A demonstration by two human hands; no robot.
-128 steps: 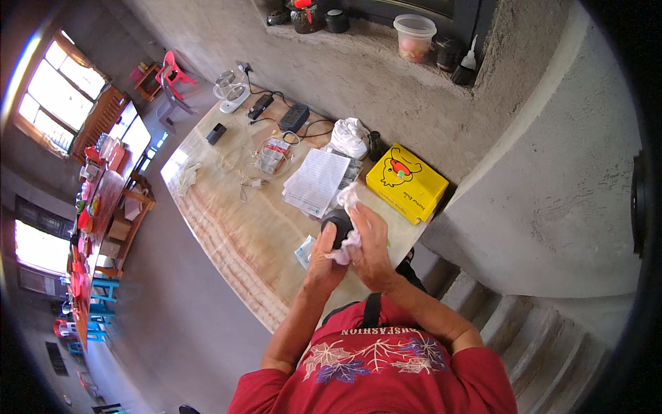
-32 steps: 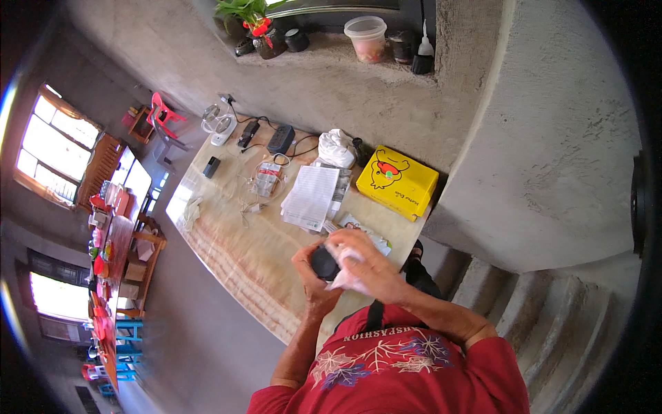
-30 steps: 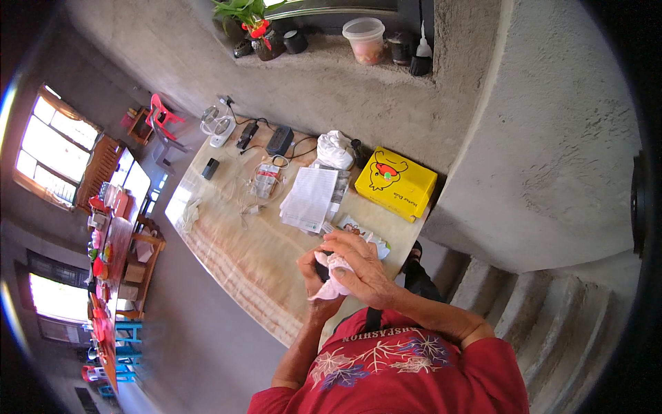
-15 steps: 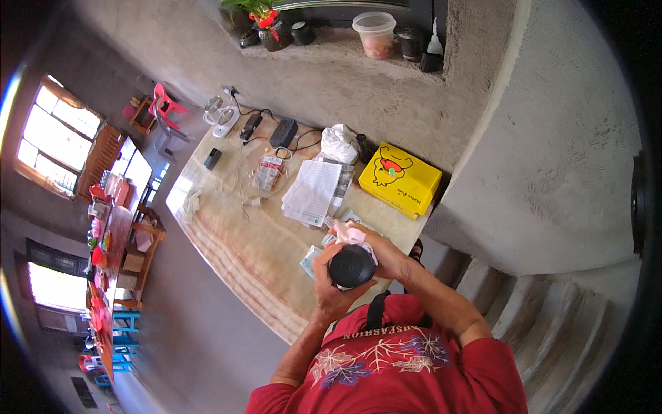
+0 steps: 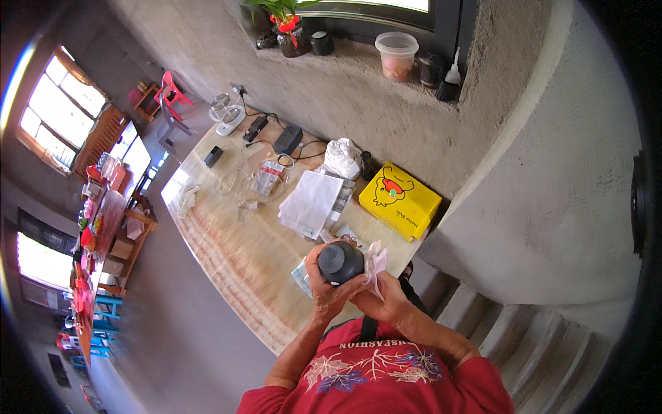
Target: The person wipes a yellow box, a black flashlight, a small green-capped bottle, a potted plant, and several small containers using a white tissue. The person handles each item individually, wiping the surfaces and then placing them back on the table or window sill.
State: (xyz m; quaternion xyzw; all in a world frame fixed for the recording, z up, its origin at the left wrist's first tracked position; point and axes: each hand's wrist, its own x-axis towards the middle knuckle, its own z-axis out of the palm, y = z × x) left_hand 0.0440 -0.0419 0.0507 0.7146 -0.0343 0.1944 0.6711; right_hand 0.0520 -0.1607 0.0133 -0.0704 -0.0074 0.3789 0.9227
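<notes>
Above the near edge of the table, close to my chest, is a dark round bottle (image 5: 342, 261), its kind not certain, with one rounded end facing up. My left hand (image 5: 319, 284) wraps around its left and near side. A crumpled pale pink cloth (image 5: 374, 261) is gripped in my right hand (image 5: 387, 298) at the bottle's right side. Both hands touch at the near side of the bottle. Behind them lie printed paper sheets (image 5: 312, 203) and a small packet (image 5: 350, 238).
On the table (image 5: 227, 255) stand a yellow box (image 5: 400, 200), a white cloth bundle (image 5: 342, 159), a black adapter (image 5: 287, 140) and tangled cables. The windowsill holds a plant (image 5: 286, 21) and a clear tub (image 5: 397, 55). Stairs (image 5: 510, 338) descend at the right.
The bottle has tilted and shifted slightly left in my hands. My right hand and the cloth have moved from behind the bottle to its right and near side. The view has shifted a little.
</notes>
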